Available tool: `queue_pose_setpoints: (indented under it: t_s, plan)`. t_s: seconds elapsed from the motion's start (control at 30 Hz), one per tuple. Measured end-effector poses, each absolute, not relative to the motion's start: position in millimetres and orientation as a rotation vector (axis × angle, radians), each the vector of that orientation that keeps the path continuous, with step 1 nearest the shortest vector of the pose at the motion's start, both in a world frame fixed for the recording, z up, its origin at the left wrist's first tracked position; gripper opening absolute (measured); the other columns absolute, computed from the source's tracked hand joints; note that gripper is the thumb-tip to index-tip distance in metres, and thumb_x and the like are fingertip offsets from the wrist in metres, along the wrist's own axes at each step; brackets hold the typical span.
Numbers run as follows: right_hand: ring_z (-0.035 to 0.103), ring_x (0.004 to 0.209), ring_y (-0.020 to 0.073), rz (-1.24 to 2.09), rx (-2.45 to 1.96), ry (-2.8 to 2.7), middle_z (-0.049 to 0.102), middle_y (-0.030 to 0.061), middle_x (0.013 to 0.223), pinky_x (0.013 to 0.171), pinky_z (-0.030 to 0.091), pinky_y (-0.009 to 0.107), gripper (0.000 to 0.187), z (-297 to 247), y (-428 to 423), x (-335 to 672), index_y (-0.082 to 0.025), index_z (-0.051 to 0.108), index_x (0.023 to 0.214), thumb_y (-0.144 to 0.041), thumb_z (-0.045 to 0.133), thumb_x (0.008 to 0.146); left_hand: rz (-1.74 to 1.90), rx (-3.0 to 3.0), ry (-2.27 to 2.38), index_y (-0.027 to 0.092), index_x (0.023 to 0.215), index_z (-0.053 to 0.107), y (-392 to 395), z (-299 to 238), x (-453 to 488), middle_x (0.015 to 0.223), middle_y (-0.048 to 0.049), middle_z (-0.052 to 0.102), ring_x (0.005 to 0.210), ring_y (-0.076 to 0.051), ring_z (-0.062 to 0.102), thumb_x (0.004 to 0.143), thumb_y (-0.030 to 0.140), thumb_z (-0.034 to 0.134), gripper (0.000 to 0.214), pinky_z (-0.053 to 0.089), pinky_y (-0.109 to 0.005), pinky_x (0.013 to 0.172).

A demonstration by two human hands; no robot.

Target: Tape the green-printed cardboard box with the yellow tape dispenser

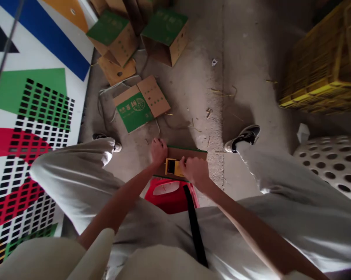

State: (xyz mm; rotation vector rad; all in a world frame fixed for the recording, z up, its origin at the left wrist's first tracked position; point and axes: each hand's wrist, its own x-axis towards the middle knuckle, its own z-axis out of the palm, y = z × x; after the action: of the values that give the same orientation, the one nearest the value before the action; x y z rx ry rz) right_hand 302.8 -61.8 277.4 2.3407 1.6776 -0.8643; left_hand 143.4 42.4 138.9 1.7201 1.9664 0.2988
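Pale cloth (47,260) fills 6 o'clock right under the camera. Just past it, grey trousers (76,182) cover both bent legs, with a black strap (194,225) hanging between them. The left hand (158,151) rests at 12 o'clock from the knees, its fingers curled down over the far edge of a flat piece of cardboard (189,154) with a green rim, just beside a yellow plastic tool (172,167). The right hand (194,171) is cupped over the tool's right end, fingers bunched against it; whether it is gripping the tool cannot be told from here. The tool lies on the cardboard between the two hands, and the cardboard overlaps a red plastic stool (169,196) at 6 o'clock from them.

A black sneaker (242,138) sits at 3 o'clock from the hands, and a second shoe (107,140) at 9 o'clock, both on a dusty concrete floor (198,85). At 11 o'clock lies a cardboard carton blank (142,103) printed in green, with green-topped cartons (165,37) beyond it at 12 o'clock. A yellow plastic crate (318,74) stands at 2 o'clock, a white perforated plastic sheet (329,167) at 3 o'clock, and a painted panel (32,116) at 9 o'clock.
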Motion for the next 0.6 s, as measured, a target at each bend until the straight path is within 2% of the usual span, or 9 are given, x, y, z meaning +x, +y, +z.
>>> queue_pose_setpoints:
  t_s: [0.17,0.3,0.47,0.6]
  plan:
    - [0.082,0.092,0.0275,-0.882,2.318,1.612,0.084,0.0214,0.093,0.081,0.055,0.031,0.06,282.3,-74.6,332.3,-0.009,0.092,0.102,-0.042,0.044,0.117,0.286,1.76,2.048,0.015,0.121,0.066,41.2,138.9,147.2,0.127,-0.0257,0.071,0.117,-0.039,0.071,0.114,0.033,0.04,0.031,0.049,-0.045,0.095]
    - [0.081,0.091,0.0288,-0.827,2.296,1.5,0.084,0.0227,0.095,0.081,0.053,0.033,0.06,283.5,-104.5,389.5,-0.009,0.091,0.099,-0.042,0.044,0.116,0.267,1.815,2.035,0.014,0.123,0.067,40.0,138.4,145.5,0.128,-0.0266,0.071,0.117,-0.04,0.07,0.114,0.034,0.039,0.036,0.049,-0.046,0.097]
    - [0.082,0.103,0.0334,-0.763,2.214,1.391,0.084,0.0236,0.104,0.087,0.055,0.038,0.06,283.1,-143.3,455.5,-0.011,0.091,0.107,-0.039,0.04,0.118,0.203,1.895,2.03,0.013,0.123,0.071,35.9,146.8,148.4,0.13,-0.026,0.072,0.12,-0.039,0.07,0.115,0.036,0.038,0.041,0.05,-0.046,0.099]
    - [0.081,0.11,0.0379,-0.775,2.143,1.395,0.082,0.0289,0.109,0.09,0.057,0.044,0.061,276.8,-162.6,495.7,-0.009,0.089,0.115,-0.037,0.035,0.119,0.048,1.925,2.111,0.011,0.119,0.075,35.5,151.9,153.7,0.129,-0.0249,0.074,0.117,-0.037,0.073,0.114,0.031,0.038,0.043,0.053,-0.043,0.095]
